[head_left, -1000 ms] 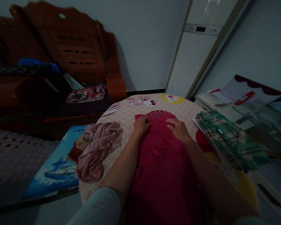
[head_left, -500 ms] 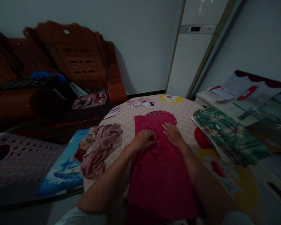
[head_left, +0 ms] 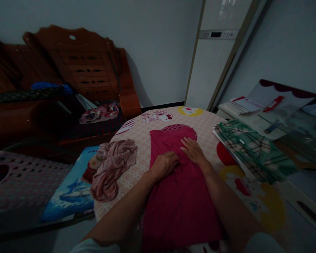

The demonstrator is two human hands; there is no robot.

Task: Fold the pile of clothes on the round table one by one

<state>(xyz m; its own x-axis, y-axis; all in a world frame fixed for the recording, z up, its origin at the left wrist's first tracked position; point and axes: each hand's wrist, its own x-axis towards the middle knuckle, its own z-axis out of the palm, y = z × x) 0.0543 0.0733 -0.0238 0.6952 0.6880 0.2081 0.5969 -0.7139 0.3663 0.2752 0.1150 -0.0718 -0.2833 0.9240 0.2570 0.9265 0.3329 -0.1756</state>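
Note:
A magenta garment (head_left: 183, 207) lies lengthwise across the patterned tablecloth (head_left: 129, 168), with creases bunched near its middle. My left hand (head_left: 165, 164) rests on those creases, its fingers curled and closed on the fabric. To its right, my right hand (head_left: 192, 149) is spread flat on the upper right part of the garment, palm down. At the left edge of the table sits a crumpled dusty-pink velvety cloth (head_left: 116, 161). A folded green plaid garment (head_left: 252, 147) is on the right side.
A blue printed cushion (head_left: 71, 193) on a woven chair (head_left: 28, 179) adjoins the table's left. Behind stands a carved wooden sofa (head_left: 86, 70) holding fabrics. A tall white air conditioner (head_left: 208, 66) stands beyond the table, and a cabinet with papers (head_left: 242, 105) is at right.
My left hand has shifted slightly right and down across the creases, its fingers lower against the fabric. My right hand stays flat on the garment. The view has turned slightly.

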